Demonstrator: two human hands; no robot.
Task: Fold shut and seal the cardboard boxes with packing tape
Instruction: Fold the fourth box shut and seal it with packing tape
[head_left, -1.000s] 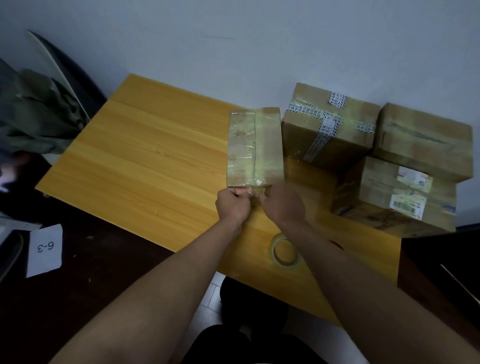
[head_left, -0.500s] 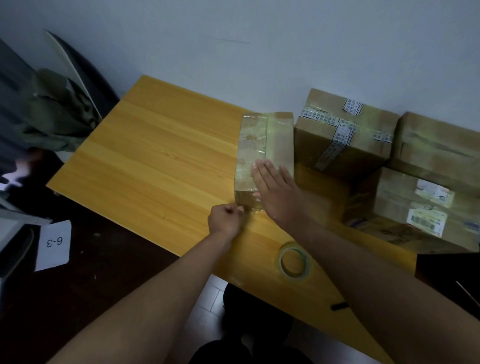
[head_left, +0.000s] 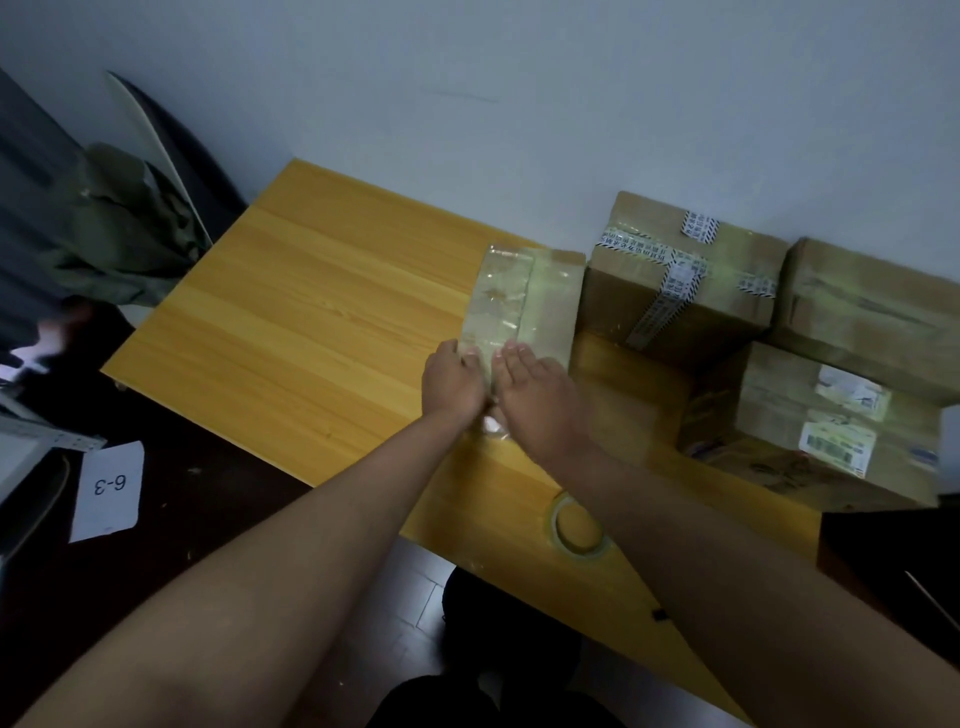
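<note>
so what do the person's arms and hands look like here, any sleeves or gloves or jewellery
Both arms are bare from the bottom of the frame up to the wrists: no sleeves show. The left hand and right hand wear no gloves, and no watch, bracelet or ring is visible. The fingernails look short and pale. The dim light hides finer marks.

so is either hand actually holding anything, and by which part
Neither hand grips anything. The left hand and right hand both lie flat, fingers straight, pressing the near end of the taped box. The tape roll lies untouched on the table.
</note>
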